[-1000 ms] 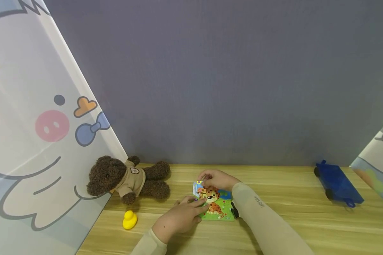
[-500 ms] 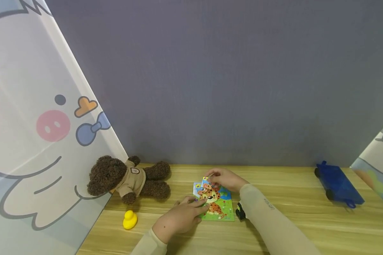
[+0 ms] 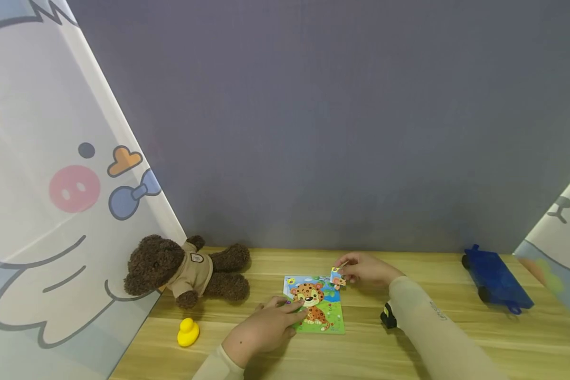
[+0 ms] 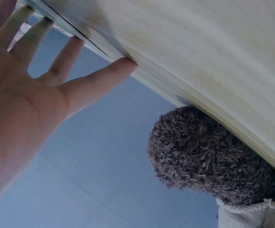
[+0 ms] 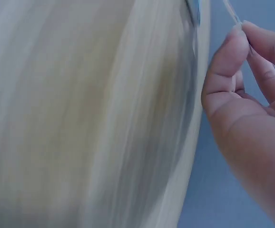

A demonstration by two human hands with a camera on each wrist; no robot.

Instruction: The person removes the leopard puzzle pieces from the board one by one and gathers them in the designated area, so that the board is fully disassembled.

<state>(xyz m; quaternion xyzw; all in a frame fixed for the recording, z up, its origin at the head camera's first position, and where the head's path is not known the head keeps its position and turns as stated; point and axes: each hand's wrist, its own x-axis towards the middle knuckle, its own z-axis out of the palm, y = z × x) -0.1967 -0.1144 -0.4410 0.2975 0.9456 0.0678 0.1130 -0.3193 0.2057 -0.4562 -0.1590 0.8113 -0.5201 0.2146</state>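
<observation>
A flat jigsaw puzzle (image 3: 334, 319) with a spotted leopard cub on green grass and blue sky lies on the table. My left hand (image 3: 268, 324) rests on its left side; in the left wrist view that hand's fingers (image 4: 97, 85) are extended and spread. Just past the puzzle's upper right corner, my right hand (image 3: 368, 269) pinches a small puzzle piece (image 3: 334, 277) printed in blue, yellow and orange. The right wrist view shows this piece (image 5: 231, 10) edge-on between thumb and fingertips, partly out of frame.
A brown teddy bear (image 3: 190, 274) in a tan shirt lies at the left by the printed side panel. In front of it sits a yellow rubber duck (image 3: 188, 333). A blue wheeled cart (image 3: 499, 279) stands far right. A grey panel (image 3: 304, 132) closes off the back.
My right hand has lifted the puzzle piece from the puzzle's upper left and carried it right, past the upper right corner. The left hand has stayed on the puzzle.
</observation>
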